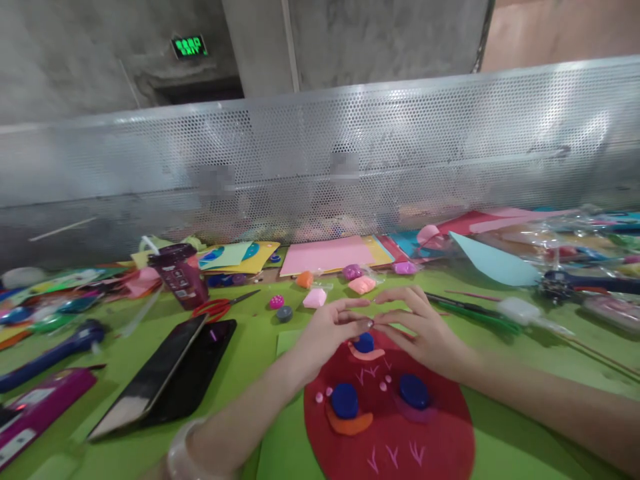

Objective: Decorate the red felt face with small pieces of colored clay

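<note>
My left hand [327, 333] and my right hand [427, 333] meet at the fingertips above a round red sheet [367, 440]. Thumb and fingers of the left are drawn together in a pinch; anything between them is too small to make out. The right hand's fingers are stretched and apart, their tips touching or almost touching the left thumb. On the red sheet sit blue discs [345, 400], an orange clay curve [350, 425], a peach curve [367, 355], a purple curve [417, 412], small pink balls [319, 398] and pink drawn strokes [393, 457]. Green paper [283, 427] lies under it.
Clay packets [315, 298] lie beyond my hands. To the left are red-handled scissors [215, 307], a lidded cup [180, 277] with a straw, and a phone [155, 373] on a black case. Dark tools [465, 308] lie right. A perforated metal panel [320, 167] stands behind.
</note>
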Available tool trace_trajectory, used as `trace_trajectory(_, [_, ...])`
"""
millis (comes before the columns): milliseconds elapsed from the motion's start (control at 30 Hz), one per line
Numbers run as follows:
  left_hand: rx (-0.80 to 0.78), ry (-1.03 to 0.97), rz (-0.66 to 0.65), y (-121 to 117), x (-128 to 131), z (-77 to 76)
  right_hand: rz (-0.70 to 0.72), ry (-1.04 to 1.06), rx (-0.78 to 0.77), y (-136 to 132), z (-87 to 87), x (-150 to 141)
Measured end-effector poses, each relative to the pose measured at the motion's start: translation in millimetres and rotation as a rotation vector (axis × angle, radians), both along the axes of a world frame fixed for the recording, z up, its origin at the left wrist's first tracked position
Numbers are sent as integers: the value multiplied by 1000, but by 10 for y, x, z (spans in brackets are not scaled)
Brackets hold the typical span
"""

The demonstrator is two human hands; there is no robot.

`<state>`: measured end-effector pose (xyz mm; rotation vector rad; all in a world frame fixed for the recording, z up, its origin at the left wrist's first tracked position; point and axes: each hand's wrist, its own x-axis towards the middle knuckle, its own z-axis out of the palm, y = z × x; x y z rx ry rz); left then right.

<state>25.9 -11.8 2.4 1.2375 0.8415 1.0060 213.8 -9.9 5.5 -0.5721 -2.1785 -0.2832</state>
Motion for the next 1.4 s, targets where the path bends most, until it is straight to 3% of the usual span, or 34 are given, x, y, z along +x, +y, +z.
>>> trace_trajectory(133, [-49,-36,-27,10,-10,3,7,1,-1,-27,0,-19])
trace_trajectory(767, [42,-67,41,22,-15,-10,-22,13,103,27,-11,-3])
trace_trajectory(1400, [-44,-15,33,101,0,-116,-53,-68,8,46,-62,3])
